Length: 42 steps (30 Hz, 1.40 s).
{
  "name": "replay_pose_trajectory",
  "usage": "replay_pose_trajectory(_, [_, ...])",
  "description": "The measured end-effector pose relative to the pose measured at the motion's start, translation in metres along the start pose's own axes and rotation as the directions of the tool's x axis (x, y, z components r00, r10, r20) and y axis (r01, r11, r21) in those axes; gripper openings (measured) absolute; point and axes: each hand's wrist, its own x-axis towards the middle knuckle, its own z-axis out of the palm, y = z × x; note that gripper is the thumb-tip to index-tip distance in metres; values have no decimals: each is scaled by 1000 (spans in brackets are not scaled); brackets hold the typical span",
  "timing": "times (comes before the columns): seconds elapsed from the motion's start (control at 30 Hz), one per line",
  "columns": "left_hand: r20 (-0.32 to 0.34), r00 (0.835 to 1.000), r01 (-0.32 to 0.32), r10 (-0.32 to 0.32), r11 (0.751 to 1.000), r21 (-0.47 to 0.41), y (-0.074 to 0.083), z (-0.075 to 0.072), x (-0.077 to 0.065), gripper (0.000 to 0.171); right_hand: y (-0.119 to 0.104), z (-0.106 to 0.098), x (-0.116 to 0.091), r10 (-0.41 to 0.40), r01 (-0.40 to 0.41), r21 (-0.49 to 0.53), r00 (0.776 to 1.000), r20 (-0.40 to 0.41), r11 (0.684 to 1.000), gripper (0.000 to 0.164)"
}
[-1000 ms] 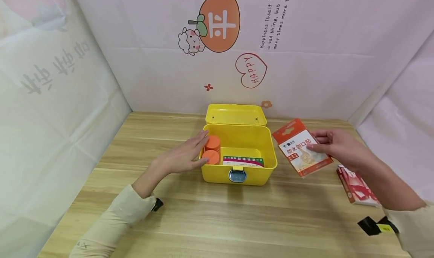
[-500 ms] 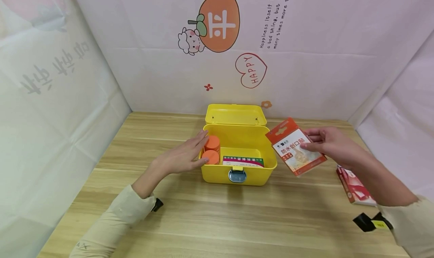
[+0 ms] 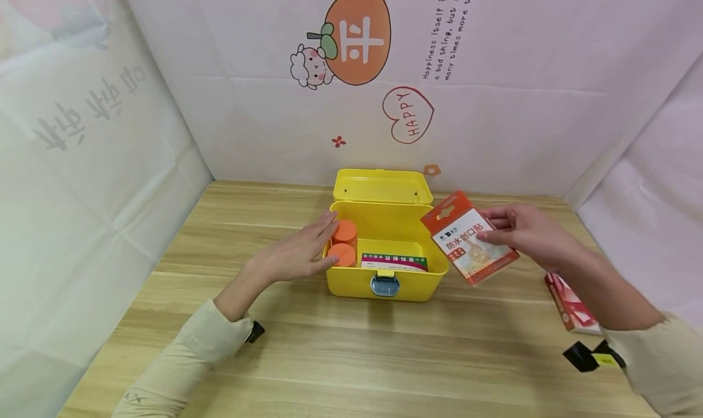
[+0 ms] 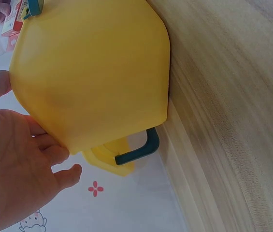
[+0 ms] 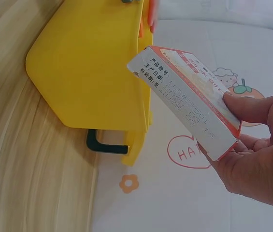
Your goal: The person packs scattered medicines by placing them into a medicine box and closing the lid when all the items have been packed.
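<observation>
A yellow storage box (image 3: 340, 287) stands on the wooden table with its lid raised at the back. Inside are two orange-capped containers (image 3: 344, 254) at the left and a white, green and magenta medicine box (image 3: 393, 262) along the front. My left hand (image 3: 296, 250) rests against the yellow box's left rim, fingers extended beside the orange caps. Between thumb and fingers, my right hand (image 3: 527, 232) pinches a red and white box of adhesive bandages (image 3: 467, 241), tilted over the yellow box's right edge. In the right wrist view, printed text shows on the bandage box's narrow side (image 5: 184, 108).
A red and white packet (image 3: 571, 302) lies on the table at the right, partly under the right forearm. White printed cloth (image 3: 494, 131) hangs behind and at both sides. The yellow box has a metal latch (image 3: 384, 285) in front and dark handles at the back (image 5: 105, 145).
My right hand has carried the bandage box leftward, from beside the yellow box to its right rim. More of the red packet is now covered by the forearm. My left hand stays in place.
</observation>
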Motion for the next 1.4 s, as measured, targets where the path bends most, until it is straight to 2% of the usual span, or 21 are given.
replay_pose_trajectory(0.23, [-7,1000,-3,3,1000,4,0,0,1,82,-6,5,5,-8,9,-40,1000,8,999,55])
replay_pose_trajectory(0.8, [-1,1000,2,-2,1000,8,2,-1,0,82,-16,14,15,-28,27,9,999,44,1000,52])
replay_pose_trajectory(1.4, [-4,1000,-5,5,1000,11,0,-1,1,81,-28,22,27,-43,43,-11,998,41,999,48])
